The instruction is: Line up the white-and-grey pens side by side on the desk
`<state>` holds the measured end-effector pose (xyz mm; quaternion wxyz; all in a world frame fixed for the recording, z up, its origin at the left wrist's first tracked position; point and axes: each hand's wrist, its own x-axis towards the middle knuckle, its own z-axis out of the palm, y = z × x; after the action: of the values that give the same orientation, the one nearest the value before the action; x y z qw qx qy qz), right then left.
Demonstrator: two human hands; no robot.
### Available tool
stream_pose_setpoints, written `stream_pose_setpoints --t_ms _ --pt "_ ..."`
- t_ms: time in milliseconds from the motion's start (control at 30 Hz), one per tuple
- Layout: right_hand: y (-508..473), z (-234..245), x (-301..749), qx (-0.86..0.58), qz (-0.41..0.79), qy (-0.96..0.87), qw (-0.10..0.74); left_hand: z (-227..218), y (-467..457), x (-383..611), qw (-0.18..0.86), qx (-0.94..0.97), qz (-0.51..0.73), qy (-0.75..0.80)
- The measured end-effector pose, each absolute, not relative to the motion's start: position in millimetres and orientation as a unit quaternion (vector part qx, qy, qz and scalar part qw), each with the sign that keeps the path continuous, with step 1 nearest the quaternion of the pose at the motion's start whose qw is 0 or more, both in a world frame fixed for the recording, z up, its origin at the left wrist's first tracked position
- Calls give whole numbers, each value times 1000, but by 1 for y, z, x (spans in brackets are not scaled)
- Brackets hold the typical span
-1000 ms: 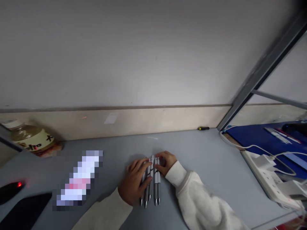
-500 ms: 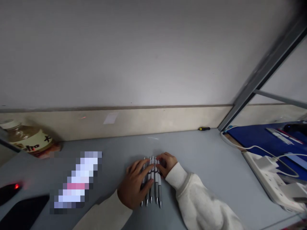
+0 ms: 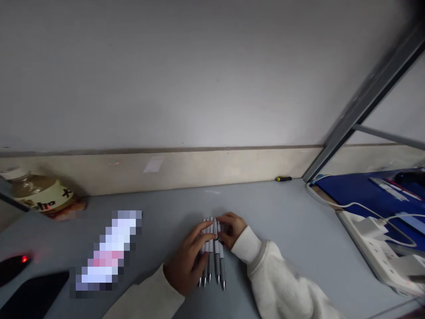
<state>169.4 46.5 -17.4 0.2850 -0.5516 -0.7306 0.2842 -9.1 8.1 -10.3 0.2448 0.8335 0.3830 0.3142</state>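
Note:
Several white and grey click pens (image 3: 217, 261) lie side by side on the grey desk, silver tips toward me. My left hand (image 3: 189, 257) is closed over their left side, its fingers curved across the upper barrels and its thumb lower down, covering part of the leftmost pens. Against the right side of the row, near the clicker ends, my right hand (image 3: 234, 228) is curled with thumb and forefinger touching the rightmost pen. The row is held between both hands.
A blurred-out bright phone-like object (image 3: 109, 252) lies left, near a dark device with a red light (image 3: 15, 268). A bottle (image 3: 40, 190) stands back left. A yellow-black tool (image 3: 283, 178) lies by the wall. Right are a white power strip (image 3: 365, 248) and a blue mat (image 3: 345, 186).
My left hand has shifted slightly right, its fingers closer together, and the left pens have been pushed nearer to the others. My right hand has stayed almost in place.

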Motion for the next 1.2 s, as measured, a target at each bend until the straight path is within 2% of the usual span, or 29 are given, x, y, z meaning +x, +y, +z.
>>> stream_pose_setpoints --t_ms 133,333,467,833,1033,1200 --pt "46 -17 168 -547 302 -718 307 -11 10 -11 269 818 340 378" --pt "42 -16 165 -464 350 -713 393 -9 11 -10 281 815 357 361" --pt "41 -13 166 -455 343 -717 403 -5 11 -9 275 803 369 380" --pt "51 -19 175 -527 222 -760 308 -20 16 -10 119 767 369 511" --pt "49 -22 172 -535 210 -772 271 -19 15 -8 98 775 330 530" --pt "48 -22 172 -543 225 -763 270 -16 14 -8 96 779 320 531"
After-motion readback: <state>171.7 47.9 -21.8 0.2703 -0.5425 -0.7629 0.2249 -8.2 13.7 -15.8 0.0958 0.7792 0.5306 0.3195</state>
